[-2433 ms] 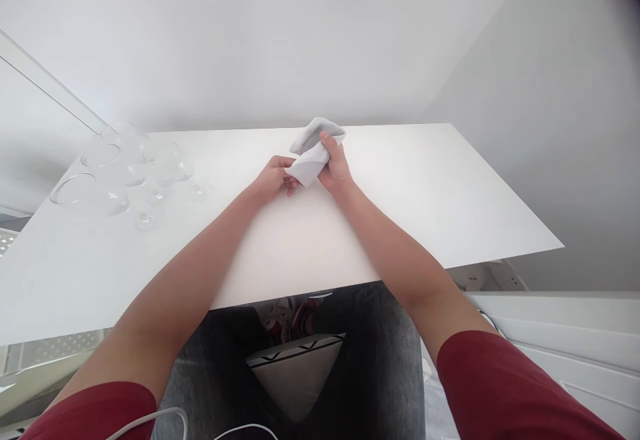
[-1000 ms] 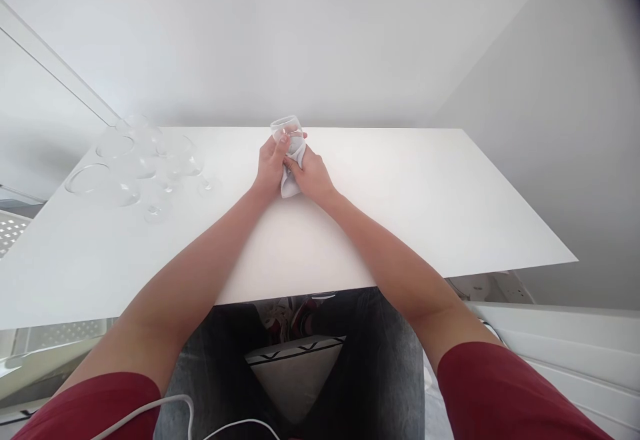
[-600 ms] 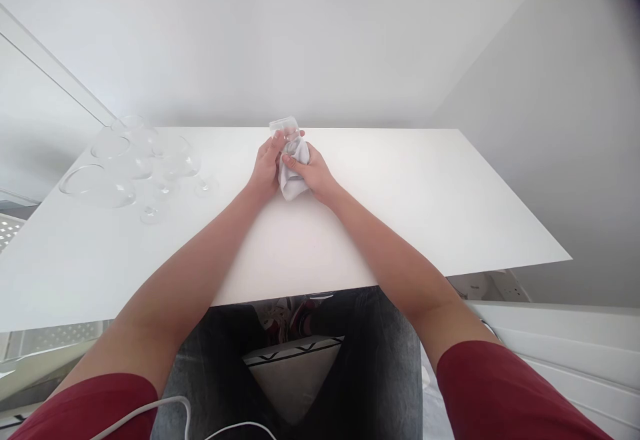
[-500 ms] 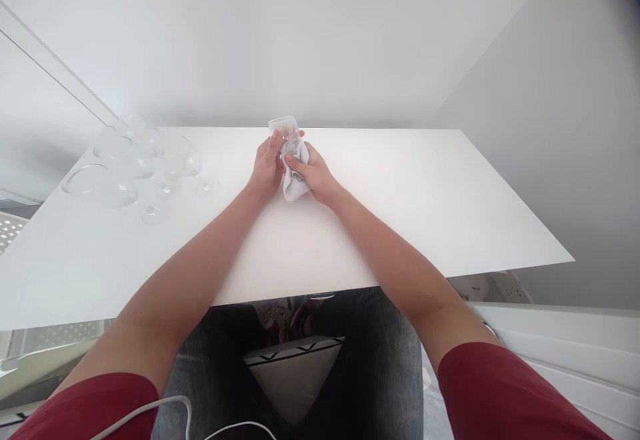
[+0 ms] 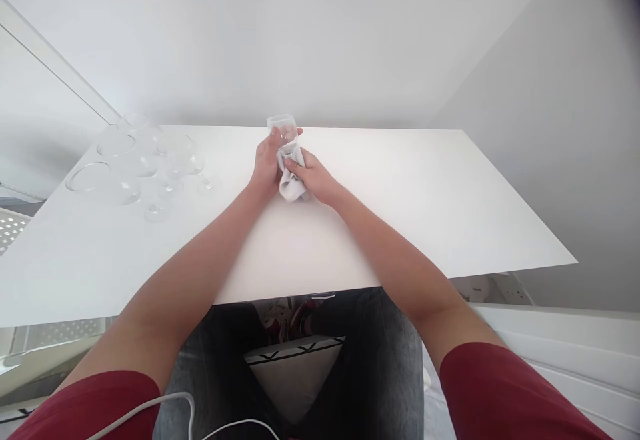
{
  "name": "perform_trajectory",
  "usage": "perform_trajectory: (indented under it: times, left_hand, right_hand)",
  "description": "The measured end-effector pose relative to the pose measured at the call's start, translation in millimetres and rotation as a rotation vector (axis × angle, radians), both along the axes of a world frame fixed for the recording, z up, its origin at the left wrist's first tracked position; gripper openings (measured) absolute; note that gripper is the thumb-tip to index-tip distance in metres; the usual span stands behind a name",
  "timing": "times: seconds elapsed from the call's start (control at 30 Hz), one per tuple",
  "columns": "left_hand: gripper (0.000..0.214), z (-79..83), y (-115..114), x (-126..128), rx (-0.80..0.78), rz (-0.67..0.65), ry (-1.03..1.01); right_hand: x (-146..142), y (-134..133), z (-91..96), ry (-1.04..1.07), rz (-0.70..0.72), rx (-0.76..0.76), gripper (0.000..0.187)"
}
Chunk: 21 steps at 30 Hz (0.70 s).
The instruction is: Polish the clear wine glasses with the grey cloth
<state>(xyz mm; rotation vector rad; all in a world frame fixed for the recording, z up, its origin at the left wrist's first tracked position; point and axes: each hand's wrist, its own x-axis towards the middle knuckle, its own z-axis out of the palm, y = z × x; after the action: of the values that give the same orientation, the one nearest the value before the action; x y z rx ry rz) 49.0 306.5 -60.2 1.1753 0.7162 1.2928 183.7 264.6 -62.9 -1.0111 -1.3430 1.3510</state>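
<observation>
Over the far middle of the white table, my left hand (image 5: 267,159) is wrapped round a small clear drinking glass (image 5: 282,124), whose rim points away from me. My right hand (image 5: 314,175) grips a white cloth (image 5: 293,188) and presses it against the near end of the glass, with the thumb on top. The cloth hangs in folds below the fingers and hides the lower part of the glass.
Several clear stemmed glasses (image 5: 103,183) lie on their sides at the table's left. The white table (image 5: 425,213) meets a wall at the back. White cables (image 5: 175,397) run across my left sleeve and lap.
The cloth and my right hand have shifted slightly left and toward me along the glass. My left hand keeps its hold on the glass.
</observation>
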Motion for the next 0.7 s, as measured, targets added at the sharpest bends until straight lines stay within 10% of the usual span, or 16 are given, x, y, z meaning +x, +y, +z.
perform_trajectory:
  times: [0.13,0.37,0.57,0.7]
  left_hand:
    - [0.058,-0.2,-1,4,0.067,0.072,0.03]
    - [0.081,-2.3,6,-5,-0.161,-0.286,-0.05]
    - [0.058,-6.5,4,4,0.002,0.016,-0.017]
    - [0.067,-4.7,5,3,-0.105,-0.078,-0.016]
  right_hand:
    - [-7,7,-6.7,-0.228,-0.342,0.08,0.029]
    - [3,0,6.1,0.289,0.27,-0.181,0.05]
    - [-5,9,-6.3,-0.089,-0.275,0.008,0.041]
    - [-2,10,-4.9,0.129,-0.005,-0.13,0.053]
